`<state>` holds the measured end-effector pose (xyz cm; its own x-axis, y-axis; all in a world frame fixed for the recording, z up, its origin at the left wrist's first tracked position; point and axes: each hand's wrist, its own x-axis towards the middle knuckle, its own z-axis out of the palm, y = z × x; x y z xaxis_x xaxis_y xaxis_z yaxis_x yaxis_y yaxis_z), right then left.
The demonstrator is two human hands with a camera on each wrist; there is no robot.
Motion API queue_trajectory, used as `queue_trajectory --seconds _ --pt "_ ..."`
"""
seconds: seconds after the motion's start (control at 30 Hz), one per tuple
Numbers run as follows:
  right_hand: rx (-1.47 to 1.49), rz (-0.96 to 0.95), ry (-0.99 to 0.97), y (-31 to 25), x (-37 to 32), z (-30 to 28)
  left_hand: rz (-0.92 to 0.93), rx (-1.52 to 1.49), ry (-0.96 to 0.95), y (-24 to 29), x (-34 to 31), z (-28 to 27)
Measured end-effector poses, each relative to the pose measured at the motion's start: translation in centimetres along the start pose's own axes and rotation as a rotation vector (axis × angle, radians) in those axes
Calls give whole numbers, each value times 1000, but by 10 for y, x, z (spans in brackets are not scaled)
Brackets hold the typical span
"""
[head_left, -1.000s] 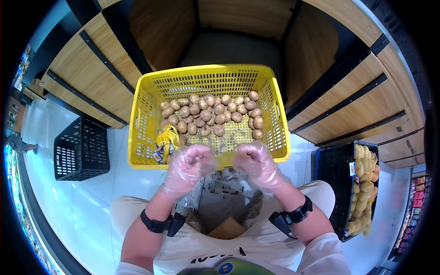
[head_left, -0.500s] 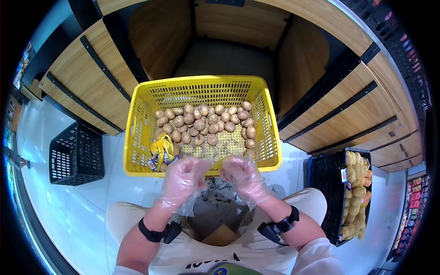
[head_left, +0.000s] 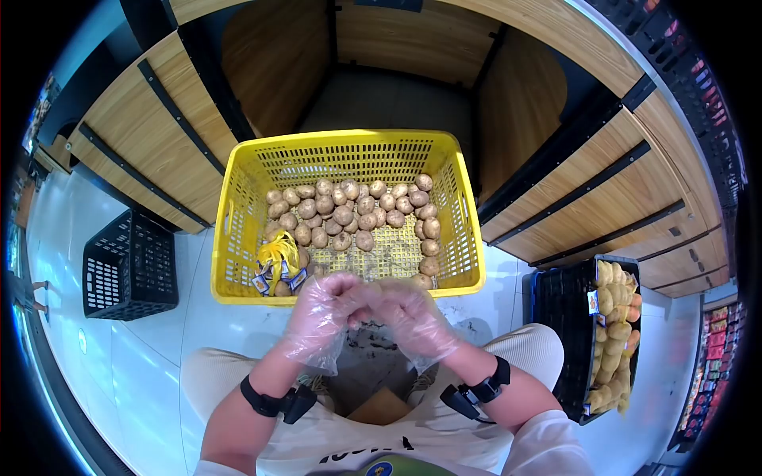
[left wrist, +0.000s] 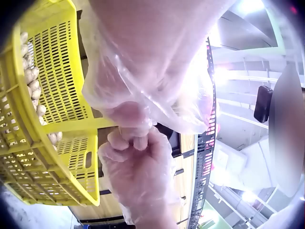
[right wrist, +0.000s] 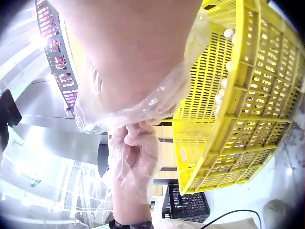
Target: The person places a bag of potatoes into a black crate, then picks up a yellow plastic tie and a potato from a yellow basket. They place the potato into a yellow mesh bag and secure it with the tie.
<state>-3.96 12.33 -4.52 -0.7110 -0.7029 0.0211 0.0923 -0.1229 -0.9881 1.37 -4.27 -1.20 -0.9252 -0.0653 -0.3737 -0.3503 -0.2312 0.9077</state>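
Both hands wear clear plastic gloves and meet fingertip to fingertip over the near rim of a yellow crate [head_left: 349, 300]. My left hand [head_left: 321, 309] curls its fingers and pinches a yellow net bag [left wrist: 81, 125], which shows as a narrow pale strip in the left wrist view. My right hand [head_left: 414, 317] is curled against the left, its fingertips at the same bag, most of which the fingers hide. Loose potatoes [head_left: 343, 214] lie across the crate's bottom. A bundle of yellow net bags with blue-and-white labels [head_left: 278, 258] sits in its near left corner.
A black crate [head_left: 131, 266] stands on the floor to the left. At the right, another black crate [head_left: 559, 333] holds netted potatoes [head_left: 613, 341]. Wooden panels [head_left: 587, 174] surround the far side. The person's knees [head_left: 530, 357] flank the near side.
The hands have come closer together, and the yellow stretch seen between them a second ago is now covered by fingers. The crate sits slightly lower and farther left in the head view.
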Motion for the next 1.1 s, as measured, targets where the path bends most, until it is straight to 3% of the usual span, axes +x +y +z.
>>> queue_trajectory --seconds 0.1,0.23,0.33,0.4,0.47,0.53,0.6,0.67,0.73,0.8,0.83,0.87,0.9,0.93,0.97,1.0,1.03,1.1 --pt "-134 5 20 -7 1 -8 49 -64 21 -4 1 -3" --pt "-79 12 108 -15 2 -5 83 -14 -3 -1 1 -8" --pt "-210 -97 222 -8 3 -9 112 -48 14 -12 5 -9" --pt "-887 -423 265 -6 8 -18 127 -108 20 -16 6 -10" --pt "-874 -325 315 2 5 -16 45 87 69 -17 7 -11" --pt "-862 -224 365 4 7 -12 127 192 101 -35 15 -21" --pt "799 249 599 5 13 -4 207 295 132 -47 24 -26" --pt "882 287 515 10 10 -9 426 628 299 -52 32 -29" --pt "963 326 431 5 9 -8 497 718 338 -51 36 -26" --pt "826 436 457 -4 10 -4 568 808 376 -58 45 -31" --pt "824 436 457 0 9 -9 309 504 295 -67 54 -40" --pt "757 410 293 6 8 -18 53 200 209 -77 61 -47" --pt "688 381 131 9 8 -23 54 200 209 -72 59 -43" --pt "688 380 130 3 7 -21 132 -31 204 -62 54 -35" --pt "407 378 143 -6 7 -19 208 -262 197 -53 50 -31" --pt "126 372 155 -12 8 -18 209 -261 195 -48 47 -31" --pt "126 370 157 -15 11 -21 137 -316 190 -43 44 -33" --pt "-613 364 162 -18 17 -30 64 -369 180 -37 38 -31"
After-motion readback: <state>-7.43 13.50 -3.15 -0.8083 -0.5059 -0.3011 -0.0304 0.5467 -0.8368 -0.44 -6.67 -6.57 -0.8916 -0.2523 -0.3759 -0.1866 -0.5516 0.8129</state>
